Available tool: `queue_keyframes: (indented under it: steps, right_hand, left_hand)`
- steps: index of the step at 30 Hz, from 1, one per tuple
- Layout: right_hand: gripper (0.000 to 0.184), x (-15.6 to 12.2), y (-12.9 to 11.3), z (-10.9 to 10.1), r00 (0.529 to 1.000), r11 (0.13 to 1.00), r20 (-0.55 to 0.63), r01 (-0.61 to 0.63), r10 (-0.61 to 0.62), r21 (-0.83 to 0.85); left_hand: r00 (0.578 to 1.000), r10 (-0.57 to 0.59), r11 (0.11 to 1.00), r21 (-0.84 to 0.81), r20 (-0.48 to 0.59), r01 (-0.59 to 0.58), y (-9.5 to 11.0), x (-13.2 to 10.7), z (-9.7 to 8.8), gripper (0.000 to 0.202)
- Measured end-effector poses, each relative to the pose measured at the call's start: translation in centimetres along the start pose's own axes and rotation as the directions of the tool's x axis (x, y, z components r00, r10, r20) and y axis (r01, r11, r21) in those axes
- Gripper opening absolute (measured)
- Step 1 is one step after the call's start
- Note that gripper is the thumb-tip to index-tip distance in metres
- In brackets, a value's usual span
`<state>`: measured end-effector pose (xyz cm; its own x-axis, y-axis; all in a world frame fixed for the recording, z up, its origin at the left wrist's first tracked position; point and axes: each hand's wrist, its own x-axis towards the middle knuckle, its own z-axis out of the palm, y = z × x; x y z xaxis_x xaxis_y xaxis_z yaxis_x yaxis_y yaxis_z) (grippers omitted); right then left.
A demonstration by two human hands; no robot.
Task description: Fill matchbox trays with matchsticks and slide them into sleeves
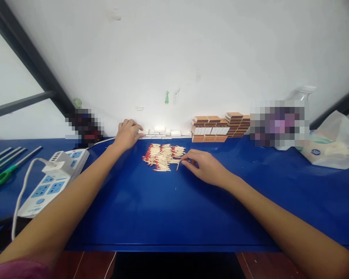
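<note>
A heap of red-tipped matches [163, 156] lies on the blue table [151, 209] near its back. My right hand [205, 166] rests at the heap's right edge, fingers pinched on a single match [178, 166]. My left hand [128, 133] reaches to the back by the wall, its fingers curled and touching the left end of a row of white matchbox trays [165, 133]. Whether it holds one is hidden.
Stacked brown matchbox sleeves [221, 128] stand at the back right of the trays. A white power strip [50, 182] with a plug and cable lies at the left, with green-handled tools [2, 174] beyond it. A plastic bag [333, 149] sits at the right.
</note>
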<state>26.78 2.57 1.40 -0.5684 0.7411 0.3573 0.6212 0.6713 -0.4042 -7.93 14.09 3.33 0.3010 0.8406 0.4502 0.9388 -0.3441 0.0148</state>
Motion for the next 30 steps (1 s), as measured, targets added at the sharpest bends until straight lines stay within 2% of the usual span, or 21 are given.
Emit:
queue_keyframes:
  steps: [8, 14, 18, 21, 23, 25, 27, 30]
  right_hand:
    - [0.021, 0.0, 0.0, 0.1, 1.000, 1.000, 0.007, 0.005, -0.005, 0.004]
    - [0.021, 0.1, 0.0, 0.0, 1.000, 1.000, -0.023, -0.001, 0.001, -0.001]
    - [0.020, 0.3, 0.4, -0.3, 0.997, 0.999, -0.078, -0.029, 0.027, -0.014]
    - [0.015, 0.3, 0.8, -0.3, 0.996, 0.999, -0.078, -0.036, 0.035, -0.007]
    - [0.013, 0.2, 1.1, 0.0, 0.998, 0.999, -0.057, -0.035, 0.034, -0.009]
    - [0.011, 0.1, 1.4, 0.3, 0.998, 0.998, -0.038, -0.054, 0.053, -0.032]
    - [0.011, 0.1, 1.7, 0.7, 0.996, 0.994, -0.023, -0.092, 0.090, -0.063]
    - [0.009, 0.5, 2.0, 1.0, 0.990, 0.987, 0.004, -0.138, 0.139, -0.078]
  left_hand:
    - [0.997, 0.075, 0.995, -0.063, -0.036, -0.077, 3.7, 1.4, -0.5, 0.029]
    - [0.994, 0.105, 0.990, -0.094, -0.025, -0.107, 6.4, 2.5, -0.2, 0.010]
    - [0.993, 0.106, 0.988, -0.110, -0.046, -0.110, 7.4, 2.4, -1.3, 0.009]
    - [0.988, 0.126, 0.981, -0.136, -0.088, -0.137, 9.0, 0.5, -3.3, 0.010]
    - [0.972, 0.210, 0.944, -0.239, -0.104, -0.229, 10.5, -1.8, -4.6, 0.010]
    - [0.951, 0.303, 0.894, -0.327, -0.065, -0.307, 12.0, -4.6, -5.6, 0.013]
    - [0.920, 0.391, 0.853, -0.368, -0.018, -0.369, 13.3, -7.4, -5.8, 0.013]
    - [0.867, 0.497, 0.768, -0.475, 0.020, -0.429, 14.3, -10.3, -5.0, 0.015]
